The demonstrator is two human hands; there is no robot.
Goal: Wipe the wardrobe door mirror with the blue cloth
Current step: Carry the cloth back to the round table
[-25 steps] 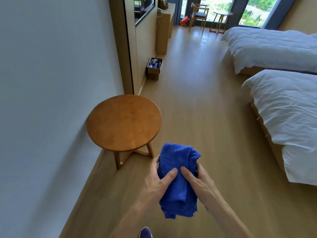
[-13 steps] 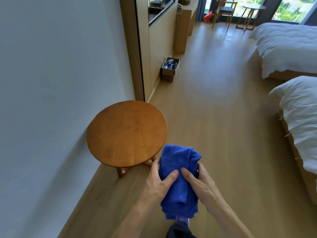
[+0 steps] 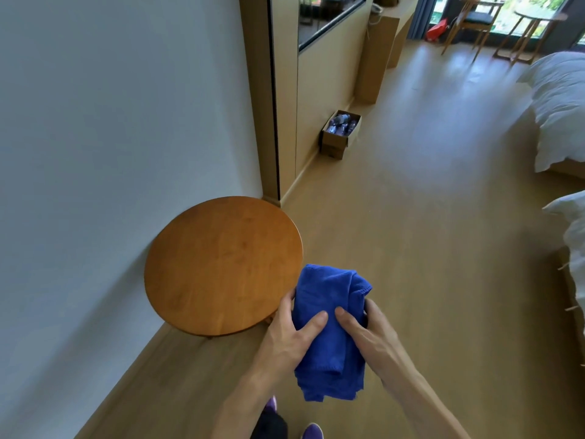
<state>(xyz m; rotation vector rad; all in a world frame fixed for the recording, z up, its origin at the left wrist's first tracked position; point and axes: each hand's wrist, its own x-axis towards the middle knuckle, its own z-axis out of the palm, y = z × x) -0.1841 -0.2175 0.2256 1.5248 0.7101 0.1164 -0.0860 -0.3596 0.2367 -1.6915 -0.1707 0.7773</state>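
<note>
A folded blue cloth hangs in front of me, held from both sides. My left hand grips its left edge, thumb lying across the front. My right hand grips its right edge the same way. Ahead on the left stands a wooden wardrobe-like panel with a dark vertical edge; a dark reflective pane shows beyond it. I cannot tell from here which surface is the door mirror.
A round wooden side table stands against the white wall, just left of the cloth. A cardboard box of bottles sits on the floor ahead. Two white beds line the right; a chair and small table stand by the window.
The view has moved forward and swung left: the round table and wall panel are nearer, the beds have slid to the right. Both hands keep the same hold on the cloth.
</note>
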